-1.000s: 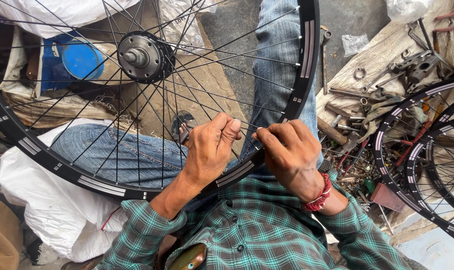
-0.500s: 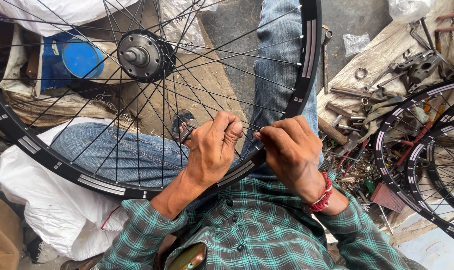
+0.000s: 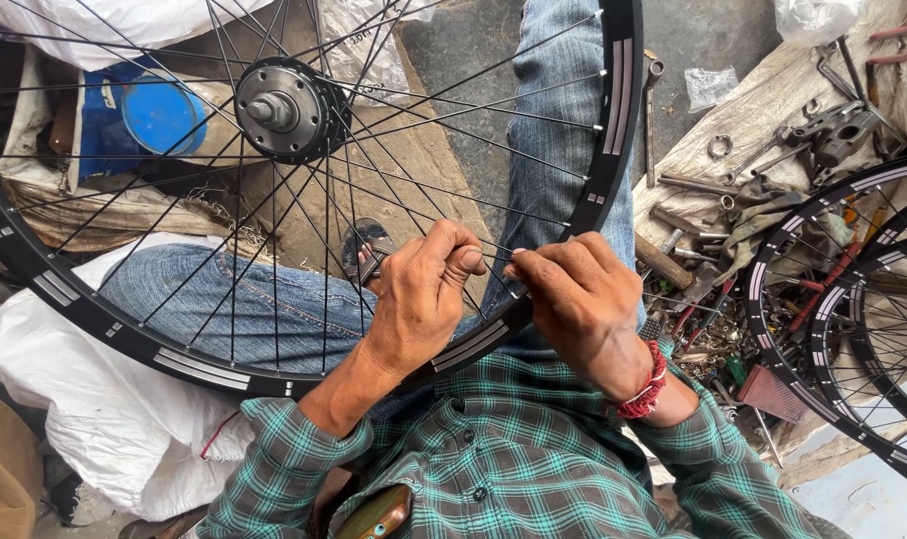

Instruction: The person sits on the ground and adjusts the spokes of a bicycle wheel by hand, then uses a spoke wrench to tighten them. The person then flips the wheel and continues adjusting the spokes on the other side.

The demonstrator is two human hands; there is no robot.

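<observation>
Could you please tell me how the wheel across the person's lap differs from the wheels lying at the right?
The lap wheel shows its hub, and both hands, left hand and right hand, pinch its spokes; the right-side wheels lie untouched and overlapping, cut off by the frame, no hub visible. All have black rims with pale stripes.

Both hands, left hand (image 3: 423, 299) and right hand (image 3: 583, 299), hemmed in among crossing spokes (image 3: 393, 170); only narrow gaps between them. Blocked below by black rim (image 3: 473, 344), above by hub (image 3: 284, 108). Right side crowded: scattered tools (image 3: 753, 170), two more wheels (image 3: 853, 299). Left taken by white sack (image 3: 104, 399). Open floor (image 3: 463, 50) beyond hub.
</observation>
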